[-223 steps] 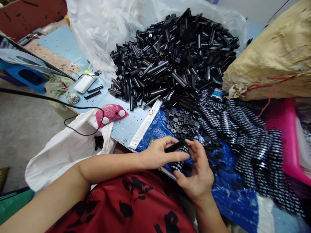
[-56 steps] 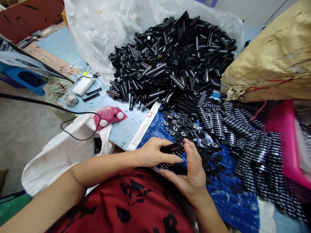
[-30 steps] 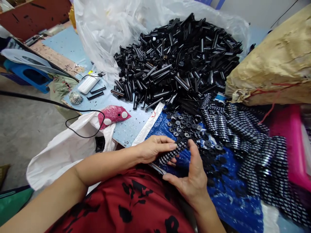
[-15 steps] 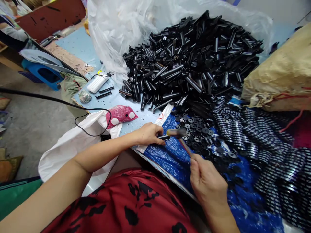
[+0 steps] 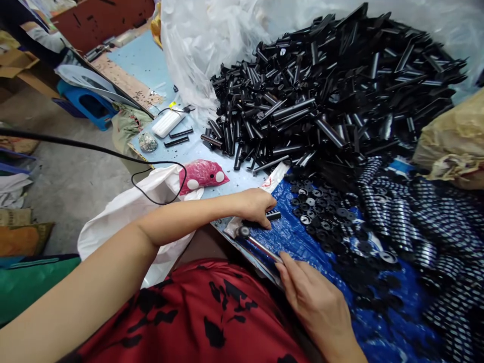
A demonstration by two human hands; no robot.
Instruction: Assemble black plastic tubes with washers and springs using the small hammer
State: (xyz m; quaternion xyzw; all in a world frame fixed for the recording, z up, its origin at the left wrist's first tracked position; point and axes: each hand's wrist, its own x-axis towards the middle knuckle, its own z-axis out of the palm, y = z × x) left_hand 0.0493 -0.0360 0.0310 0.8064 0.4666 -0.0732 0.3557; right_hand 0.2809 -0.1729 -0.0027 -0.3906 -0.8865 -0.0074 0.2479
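Observation:
My left hand point(image 5: 257, 206) is closed around a short black tube point(image 5: 274, 216), low over the blue plastic sheet. One end of the tube sticks out past the fingers; the palm side is hidden. My right hand point(image 5: 315, 297) grips the handle of a small hammer point(image 5: 264, 249). The dark hammer head lies just below the left hand, near the table's front edge. Loose black discs point(image 5: 321, 217) are scattered on the blue sheet point(image 5: 291, 242), to the right of my left hand.
A tall heap of black tubes point(image 5: 313, 106) rises behind my hands against clear plastic. Rows of stacked discs point(image 5: 401, 212) lie at right beside a tan sack point(image 5: 449, 146). A pink bag point(image 5: 200, 176), a white box point(image 5: 169, 122) and a black cable point(image 5: 94, 145) are at left.
The hammer has swung left and down, its head going from right of my left hand to below it. My right hand has turned. The camera view has shifted, so the scene sits further right.

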